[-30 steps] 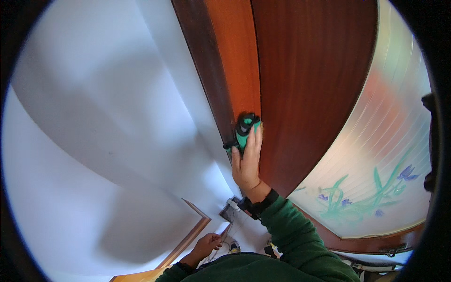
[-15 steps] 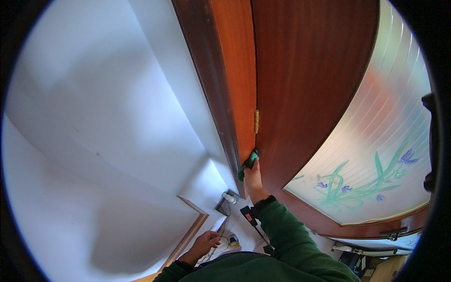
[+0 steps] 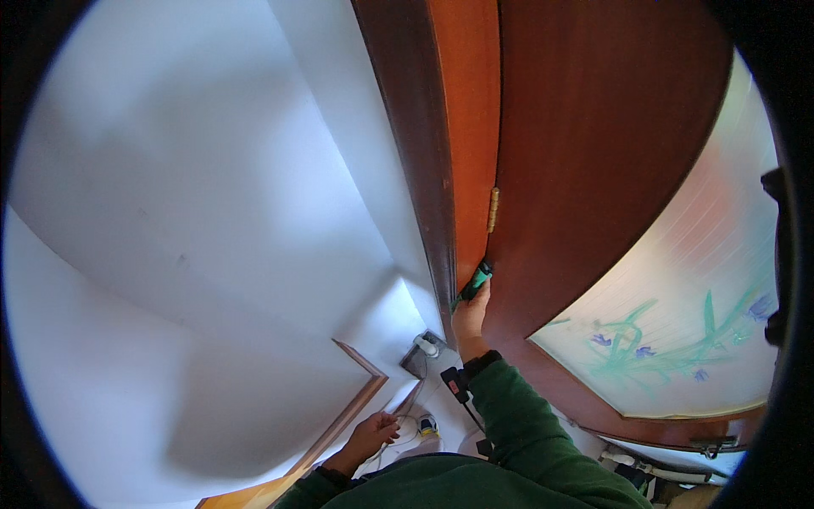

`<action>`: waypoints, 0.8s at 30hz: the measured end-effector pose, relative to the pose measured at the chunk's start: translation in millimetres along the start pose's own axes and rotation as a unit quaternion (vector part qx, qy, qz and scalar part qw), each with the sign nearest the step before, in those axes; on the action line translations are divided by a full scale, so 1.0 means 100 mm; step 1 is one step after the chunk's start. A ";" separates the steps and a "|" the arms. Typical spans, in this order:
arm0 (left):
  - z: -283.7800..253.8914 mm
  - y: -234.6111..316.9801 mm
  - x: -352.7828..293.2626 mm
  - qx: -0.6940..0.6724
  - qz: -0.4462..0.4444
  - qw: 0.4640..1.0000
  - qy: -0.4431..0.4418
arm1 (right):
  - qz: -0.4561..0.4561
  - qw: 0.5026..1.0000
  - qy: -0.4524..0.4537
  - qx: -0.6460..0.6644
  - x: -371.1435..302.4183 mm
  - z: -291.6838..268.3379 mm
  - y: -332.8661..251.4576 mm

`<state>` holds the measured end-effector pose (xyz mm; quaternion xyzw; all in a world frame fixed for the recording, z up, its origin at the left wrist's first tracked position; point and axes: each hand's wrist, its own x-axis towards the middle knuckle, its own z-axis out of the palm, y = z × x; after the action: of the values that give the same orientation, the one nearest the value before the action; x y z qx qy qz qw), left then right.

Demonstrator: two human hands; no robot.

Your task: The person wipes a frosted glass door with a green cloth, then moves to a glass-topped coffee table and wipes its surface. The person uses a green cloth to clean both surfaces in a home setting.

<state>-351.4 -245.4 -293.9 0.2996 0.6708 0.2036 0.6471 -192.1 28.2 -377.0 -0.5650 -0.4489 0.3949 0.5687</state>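
Note:
My right hand (image 3: 471,318) is closed around a small green and black handheld object (image 3: 478,278), whose exact kind I cannot make out. It is held at the lower part of the reddish-brown door frame (image 3: 465,127), just below a brass hinge (image 3: 493,210). The wooden door (image 3: 593,144) stands to the right of the hinge. Low in the view, my left hand (image 3: 373,437) has its fingers curled near a thin cable (image 3: 408,418); whether it grips the cable is unclear.
A white wall (image 3: 212,212) fills the left side, with a wooden trim edge (image 3: 360,394) below. A plug (image 3: 426,346) sits at a grey plate near the frame's foot. A black device on a cord (image 3: 455,383) is beside my right wrist. The door has a flower-painted glass panel (image 3: 670,339).
The view has shifted, so the door and frame appear further right. My right hand has turned the green and black object to a more slanted angle against the frame. My left hand stays low.

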 end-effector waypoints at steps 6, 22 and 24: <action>0.01 -0.16 -0.02 -0.013 -0.009 0.999 0.028 | 0.098 0.995 -0.019 0.016 0.17 0.11 1.02; 0.20 -0.11 0.07 -0.003 0.005 1.000 -0.005 | -0.069 0.986 -0.082 -0.127 0.00 -0.25 -0.57; 0.21 -0.13 0.06 -0.001 0.004 1.000 -0.003 | 0.052 0.983 -0.095 -0.149 -0.08 -0.19 -0.27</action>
<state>-332.0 -253.7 -308.5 0.3023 0.6676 0.2054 0.6487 -177.6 13.7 -350.1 -0.6260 -0.5248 0.4042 0.4115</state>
